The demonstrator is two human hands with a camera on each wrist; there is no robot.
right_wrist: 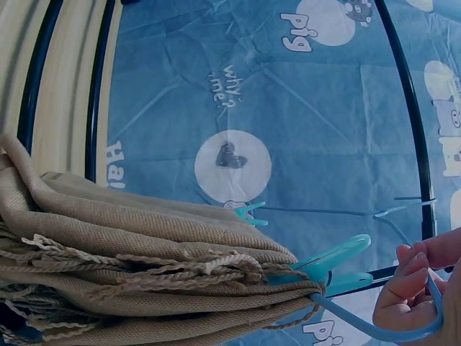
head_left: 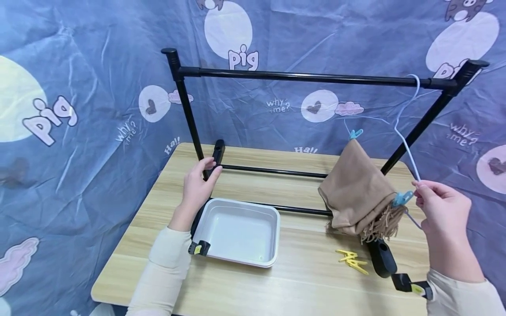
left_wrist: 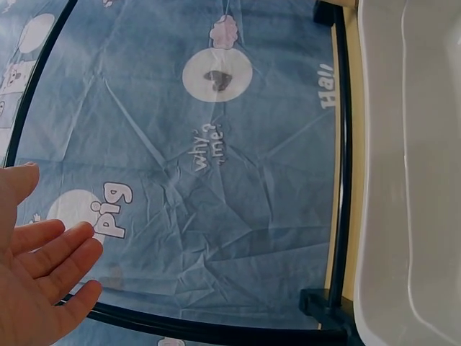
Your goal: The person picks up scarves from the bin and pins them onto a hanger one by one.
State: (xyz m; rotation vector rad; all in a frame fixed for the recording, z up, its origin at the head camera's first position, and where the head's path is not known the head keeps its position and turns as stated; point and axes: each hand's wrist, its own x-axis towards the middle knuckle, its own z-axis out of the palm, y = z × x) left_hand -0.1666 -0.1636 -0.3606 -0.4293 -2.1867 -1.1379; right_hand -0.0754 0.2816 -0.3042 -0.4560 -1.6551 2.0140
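Note:
My right hand (head_left: 444, 210) pinches the side of a light-blue wire hanger (head_left: 409, 151), whose hook loops over the top bar near its right end. From the hanger hangs a folded brown fringed scarf (head_left: 356, 188). One blue clothespin (head_left: 402, 199) grips its near corner beside my fingers, and a second blue clothespin (head_left: 356, 134) holds the far corner. In the right wrist view, the hanger's bend (right_wrist: 389, 334) passes round by my palm. My left hand (head_left: 199, 182) is beside the rack's left post, fingers loosely extended and holding nothing; its palm shows in the left wrist view.
A black rack (head_left: 276, 77) stands on the wooden table (head_left: 308, 285), with two lower crossbars. A white plastic basin (head_left: 237, 232) sits at its left side. Yellow clothespins (head_left: 352, 261) lie near the right foot (head_left: 382, 259). A printed blue cloth (head_left: 118, 52) hangs behind.

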